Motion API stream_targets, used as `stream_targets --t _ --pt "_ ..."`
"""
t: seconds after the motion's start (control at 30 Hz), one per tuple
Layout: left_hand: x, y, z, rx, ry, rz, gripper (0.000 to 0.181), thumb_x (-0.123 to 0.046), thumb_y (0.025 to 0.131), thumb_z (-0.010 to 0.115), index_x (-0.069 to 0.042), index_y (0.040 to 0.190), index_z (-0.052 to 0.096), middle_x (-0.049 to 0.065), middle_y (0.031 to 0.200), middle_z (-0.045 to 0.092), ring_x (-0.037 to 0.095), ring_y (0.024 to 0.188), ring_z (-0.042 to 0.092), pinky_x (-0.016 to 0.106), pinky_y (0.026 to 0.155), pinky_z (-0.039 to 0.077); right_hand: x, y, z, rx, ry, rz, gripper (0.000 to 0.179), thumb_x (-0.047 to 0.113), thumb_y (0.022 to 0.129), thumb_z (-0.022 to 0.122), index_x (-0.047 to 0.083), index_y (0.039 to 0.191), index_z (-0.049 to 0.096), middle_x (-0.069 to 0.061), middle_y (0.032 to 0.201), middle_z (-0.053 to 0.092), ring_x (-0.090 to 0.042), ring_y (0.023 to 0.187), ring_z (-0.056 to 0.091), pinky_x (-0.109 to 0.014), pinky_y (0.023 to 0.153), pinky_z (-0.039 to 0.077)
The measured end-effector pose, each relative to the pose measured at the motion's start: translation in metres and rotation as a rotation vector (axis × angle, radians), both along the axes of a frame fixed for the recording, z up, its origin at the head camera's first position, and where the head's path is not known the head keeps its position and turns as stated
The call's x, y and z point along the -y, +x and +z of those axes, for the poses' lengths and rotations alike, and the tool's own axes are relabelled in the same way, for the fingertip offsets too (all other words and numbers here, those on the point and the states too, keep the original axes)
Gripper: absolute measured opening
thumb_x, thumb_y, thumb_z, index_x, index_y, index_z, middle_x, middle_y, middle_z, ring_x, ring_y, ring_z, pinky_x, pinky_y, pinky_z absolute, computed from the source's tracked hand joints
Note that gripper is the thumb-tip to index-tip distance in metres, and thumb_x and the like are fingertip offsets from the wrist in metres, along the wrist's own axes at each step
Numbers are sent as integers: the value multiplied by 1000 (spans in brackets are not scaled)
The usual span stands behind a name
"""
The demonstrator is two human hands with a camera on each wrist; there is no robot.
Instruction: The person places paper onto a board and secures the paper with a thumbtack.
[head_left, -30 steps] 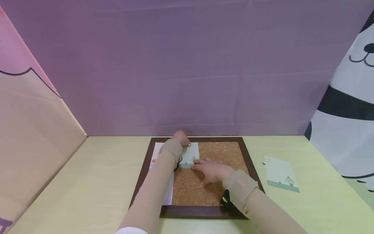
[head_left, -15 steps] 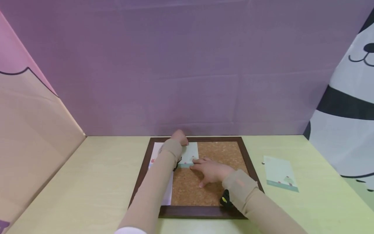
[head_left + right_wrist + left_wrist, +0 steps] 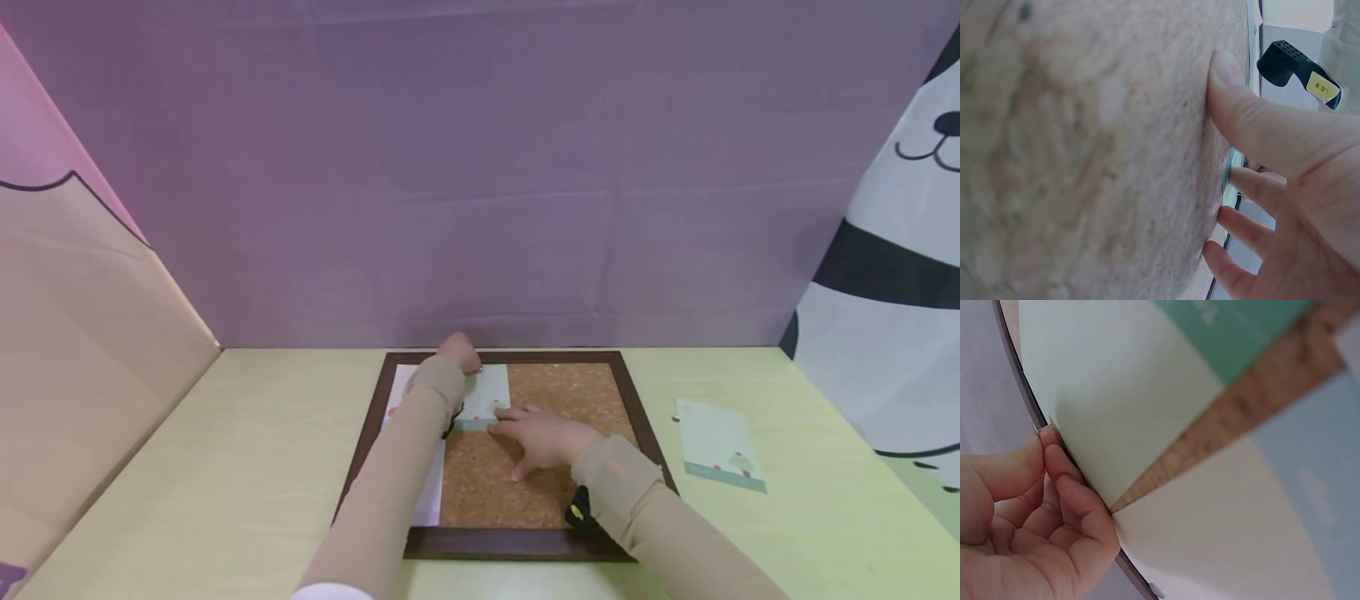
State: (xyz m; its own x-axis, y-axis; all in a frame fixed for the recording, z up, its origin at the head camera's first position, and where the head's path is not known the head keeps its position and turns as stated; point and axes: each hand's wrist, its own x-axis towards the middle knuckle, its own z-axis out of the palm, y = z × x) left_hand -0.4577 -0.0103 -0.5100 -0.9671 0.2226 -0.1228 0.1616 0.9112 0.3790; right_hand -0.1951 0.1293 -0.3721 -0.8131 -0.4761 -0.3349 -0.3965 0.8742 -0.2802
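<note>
A framed corkboard (image 3: 525, 492) lies on the table, with sheets of printed notepaper on it. My left hand (image 3: 460, 353) is at the far edge of a pale green sheet (image 3: 486, 383). In the left wrist view, its thumb and index finger (image 3: 1057, 459) pinch what looks like a small silver thumbtack (image 3: 1045, 429) at that edge; the fingers mostly hide it. My right hand (image 3: 546, 437) rests with spread fingers on the cork and the sheet's near right corner. A white sheet with a blue band (image 3: 1304, 481) lies beside the green one, a round silver tack (image 3: 1157, 590) at its edge.
Another pale green sheet (image 3: 722, 442) lies on the table right of the board, with a small silver tack (image 3: 677, 419) by its left edge. The board's dark frame (image 3: 517, 544) borders the cork. A purple cloth backdrop (image 3: 495, 175) stands directly behind the table.
My left hand has shifted very slightly left at the sheet's far edge. My right hand stays in place on the board.
</note>
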Motion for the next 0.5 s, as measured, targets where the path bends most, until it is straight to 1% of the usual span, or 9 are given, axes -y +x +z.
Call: stream_targets --t 0.07,0.1,0.17,0.23,0.3,0.33,0.4,0.43,0.5 --pt "0 1 2 -18 2 -6 19 -23 66 73 -6 73 67 12 81 67 26 72 58 31 69 51 0 0 0 -1 -6 3 69 28 79 74 18 141 45 -1 154 29 -32 143 22 -50 114 22" --pt "1 4 7 -2 4 -11 21 -23 67 74 -4 75 68 13 84 67 27 74 59 32 71 51 0 0 0 -1 -8 4 69 28 79 74 18 141 45 -2 154 29 -32 143 22 -50 114 22" --pt "2 7 9 -25 5 -22 25 -24 64 76 -3 74 67 14 82 67 26 73 59 32 69 51 0 0 0 0 -12 5 69 27 79 75 18 141 45 -2 154 29 -32 143 22 -50 114 22" --pt "1 8 13 -14 0 -25 28 -24 64 78 -2 76 68 15 85 67 26 76 60 32 72 51 0 0 1 2 -15 6 69 27 79 74 18 141 45 -2 155 28 -32 142 21 -50 114 22" --pt "0 7 12 -19 -7 -19 28 -24 63 79 -1 76 68 15 84 67 26 76 60 32 71 51 -1 0 2 4 -16 6 69 27 79 74 17 141 45 -3 154 29 -32 142 22 -51 113 23" --pt "-1 4 8 -42 -12 -13 27 -25 62 79 -3 73 68 14 81 67 25 73 59 32 69 51 -1 0 2 5 -18 5 69 27 79 74 17 141 45 -3 154 29 -33 142 22 -51 113 23" --pt "-2 2 6 -34 -19 2 23 -24 64 78 -5 75 69 12 84 68 26 76 60 32 72 51 -1 -1 2 5 -19 5 69 27 79 74 17 141 45 -3 154 28 -33 142 22 -51 113 22" --pt "-3 0 3 -66 -22 6 20 -23 64 77 -6 72 68 11 80 67 25 73 60 32 69 51 -2 -1 2 4 -19 5 69 27 79 74 17 141 45 -3 154 28 -33 142 22 -51 113 22" --pt "-4 -1 1 -72 -17 3 20 -23 64 77 -7 73 69 10 82 68 26 75 61 32 71 51 -2 -1 1 2 -21 4 69 27 79 74 17 141 45 -3 154 29 -33 142 22 -51 113 22"
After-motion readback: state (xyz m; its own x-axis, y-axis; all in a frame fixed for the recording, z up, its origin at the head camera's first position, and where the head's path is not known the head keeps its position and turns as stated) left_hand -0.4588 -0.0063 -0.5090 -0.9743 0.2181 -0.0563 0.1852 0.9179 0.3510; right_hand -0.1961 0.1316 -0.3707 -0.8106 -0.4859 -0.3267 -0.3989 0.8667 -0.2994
